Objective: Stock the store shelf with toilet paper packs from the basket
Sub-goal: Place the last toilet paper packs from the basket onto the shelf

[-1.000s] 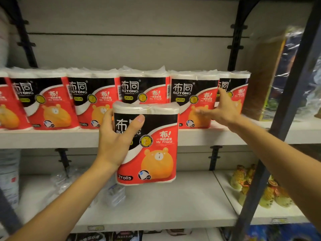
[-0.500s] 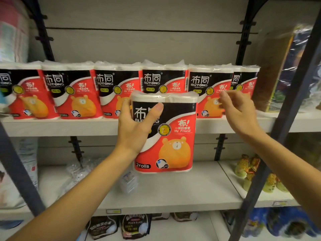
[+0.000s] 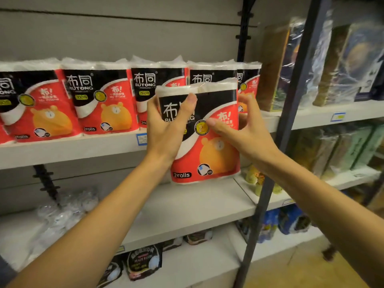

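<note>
In front of the white shelf [image 3: 68, 151], a glossy plastic-wrapped toilet paper pack [image 3: 205, 142] — red and black, soft and rounded — is held upright in the air. The left hand [image 3: 166, 129] grips its left edge; the right hand [image 3: 247, 134] pinches its right side. Behind it, matching shelved packs [image 3: 104, 100] stand in a row — shoulder to shoulder.

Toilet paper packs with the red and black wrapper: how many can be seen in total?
6. Five stand in a row on the upper shelf. One held pack is between both hands. More may be hidden.
</note>
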`<state>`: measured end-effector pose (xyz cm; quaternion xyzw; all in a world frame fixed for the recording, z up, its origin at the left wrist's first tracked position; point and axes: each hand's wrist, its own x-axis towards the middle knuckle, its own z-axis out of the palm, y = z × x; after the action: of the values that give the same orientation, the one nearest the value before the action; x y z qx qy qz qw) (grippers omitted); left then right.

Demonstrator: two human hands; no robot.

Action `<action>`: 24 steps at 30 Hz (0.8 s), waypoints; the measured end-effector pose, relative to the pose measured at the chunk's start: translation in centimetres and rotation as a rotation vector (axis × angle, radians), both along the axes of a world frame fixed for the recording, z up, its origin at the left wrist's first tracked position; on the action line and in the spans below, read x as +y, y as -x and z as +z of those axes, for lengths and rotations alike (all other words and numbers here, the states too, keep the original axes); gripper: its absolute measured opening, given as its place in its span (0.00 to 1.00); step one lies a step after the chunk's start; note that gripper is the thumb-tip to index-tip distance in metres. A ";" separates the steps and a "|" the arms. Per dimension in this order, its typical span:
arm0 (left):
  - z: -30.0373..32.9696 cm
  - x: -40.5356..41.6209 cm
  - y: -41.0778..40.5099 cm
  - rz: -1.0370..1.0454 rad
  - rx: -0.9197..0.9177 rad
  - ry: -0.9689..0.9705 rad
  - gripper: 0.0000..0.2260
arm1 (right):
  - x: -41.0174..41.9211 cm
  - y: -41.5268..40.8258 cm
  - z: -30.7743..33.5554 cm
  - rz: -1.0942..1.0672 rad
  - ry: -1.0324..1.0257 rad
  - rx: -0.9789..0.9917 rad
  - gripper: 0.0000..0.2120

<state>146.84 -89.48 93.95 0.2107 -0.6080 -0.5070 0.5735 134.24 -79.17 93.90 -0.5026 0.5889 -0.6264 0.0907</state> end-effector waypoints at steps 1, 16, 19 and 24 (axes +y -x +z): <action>0.1 0.2 0.4 -0.005 -0.003 0.003 0.32 | 0.1 0.4 -0.1 -0.015 0.011 -0.008 0.36; 2.0 0.7 12.3 -0.022 -0.107 0.085 0.31 | 0.1 15.0 1.1 -0.092 0.193 -0.060 0.30; 1.6 0.1 14.2 0.083 -0.132 0.069 0.29 | -0.1 18.4 1.3 -0.114 0.218 -0.058 0.30; 0.9 -0.4 15.5 0.191 -0.128 0.064 0.16 | -1.4 22.5 1.3 -0.199 0.293 -0.006 0.31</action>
<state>131.35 -89.89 94.83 0.2810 -0.6364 -0.4158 0.5858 111.72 -80.61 95.24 -0.4480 0.5377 -0.7129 -0.0441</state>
